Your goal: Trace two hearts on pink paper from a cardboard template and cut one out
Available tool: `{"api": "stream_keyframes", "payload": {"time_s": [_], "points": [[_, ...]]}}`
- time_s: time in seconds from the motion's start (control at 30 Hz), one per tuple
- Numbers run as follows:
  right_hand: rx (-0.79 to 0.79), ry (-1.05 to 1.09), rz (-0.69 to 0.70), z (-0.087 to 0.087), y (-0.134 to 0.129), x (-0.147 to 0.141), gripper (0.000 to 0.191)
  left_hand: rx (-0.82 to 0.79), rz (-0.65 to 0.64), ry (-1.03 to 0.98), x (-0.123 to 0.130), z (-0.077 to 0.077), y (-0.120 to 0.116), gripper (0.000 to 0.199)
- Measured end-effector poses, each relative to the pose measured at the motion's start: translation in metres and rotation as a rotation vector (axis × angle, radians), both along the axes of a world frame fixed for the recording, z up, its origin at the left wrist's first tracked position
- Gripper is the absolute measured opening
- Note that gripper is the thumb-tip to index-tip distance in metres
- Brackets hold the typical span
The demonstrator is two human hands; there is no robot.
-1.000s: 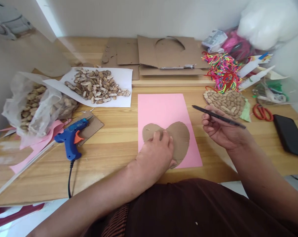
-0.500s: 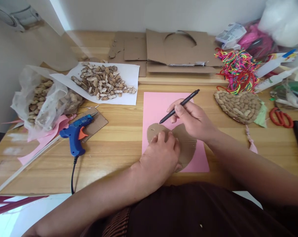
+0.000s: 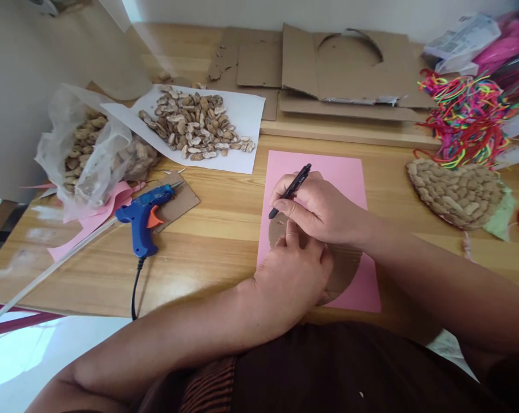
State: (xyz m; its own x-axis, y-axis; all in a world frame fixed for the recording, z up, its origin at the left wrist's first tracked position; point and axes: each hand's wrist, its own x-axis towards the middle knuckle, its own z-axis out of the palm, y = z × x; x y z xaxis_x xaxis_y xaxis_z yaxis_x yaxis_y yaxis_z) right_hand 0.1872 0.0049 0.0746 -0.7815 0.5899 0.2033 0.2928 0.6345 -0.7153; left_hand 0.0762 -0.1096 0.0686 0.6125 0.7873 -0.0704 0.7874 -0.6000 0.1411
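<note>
A wide lane is left on the surface (image 3: pixel 225 226) between the glue gun (image 3: pixel 143 223) and the pink sheet (image 3: pixel 332 165), bounded behind by peanuts (image 3: pixel 194 126), in front by the left forearm (image 3: pixel 190 330). Right of the sheet, passage is crossed by the right forearm (image 3: pixel 436 275).

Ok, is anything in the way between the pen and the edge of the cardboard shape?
Nothing visible stands between the tip of the black pen in the right hand and the upper-left edge of the cardboard shape. The left hand lies across the shape's middle.
</note>
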Motion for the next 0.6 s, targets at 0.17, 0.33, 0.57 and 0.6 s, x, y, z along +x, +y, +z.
{"api": "stream_keyframes", "payload": {"time_s": [0.17, 0.33, 0.57, 0.6], "points": [[-0.021, -0.076, 0.081, 0.002, 0.005, -0.007, 0.017, 0.025, 0.016, -0.026, 0.000, -0.003, -0.002, 0.066], [-0.010, -0.152, 0.104, 0.002, 0.007, -0.010, 0.017, 0.035, 0.020, -0.027, 0.001, -0.004, -0.002, 0.068], [0.011, -0.207, 0.158, 0.007, 0.008, -0.017, 0.020, 0.011, 0.030, -0.040, 0.001, -0.003, -0.001, 0.066], [0.011, -0.216, 0.162, 0.008, 0.008, -0.018, 0.020, 0.006, 0.030, -0.041, 0.001, -0.003, -0.001, 0.065]]}}
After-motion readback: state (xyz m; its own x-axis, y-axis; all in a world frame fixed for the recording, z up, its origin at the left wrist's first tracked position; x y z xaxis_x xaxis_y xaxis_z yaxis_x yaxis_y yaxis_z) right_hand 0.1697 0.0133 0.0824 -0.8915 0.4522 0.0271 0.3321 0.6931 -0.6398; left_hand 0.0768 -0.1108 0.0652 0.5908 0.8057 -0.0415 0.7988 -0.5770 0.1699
